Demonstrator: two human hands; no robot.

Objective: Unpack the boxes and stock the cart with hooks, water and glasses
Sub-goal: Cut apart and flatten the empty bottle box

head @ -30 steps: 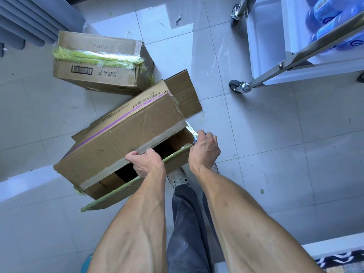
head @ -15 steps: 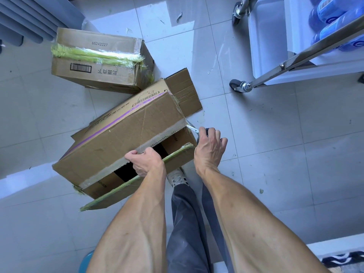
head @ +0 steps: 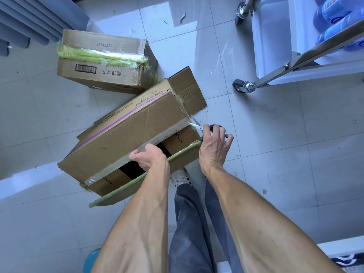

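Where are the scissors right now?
In the head view, right of centre: the right hand holds the scissors, blades at the right end of the near box.

Between the hands (head: 149,158) sits a brown box (head: 126,134) with a purple stripe and green-edged flap. Beyond it, a second brown box (head: 102,62) wears yellow-green tape and a black barcode. Right of the hands: grey tiled floor (head: 275,134), white cart (head: 271,40), blue bottles (head: 338,14).

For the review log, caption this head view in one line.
Left hand grips near box flap; right hand holds scissors at its taped corner.
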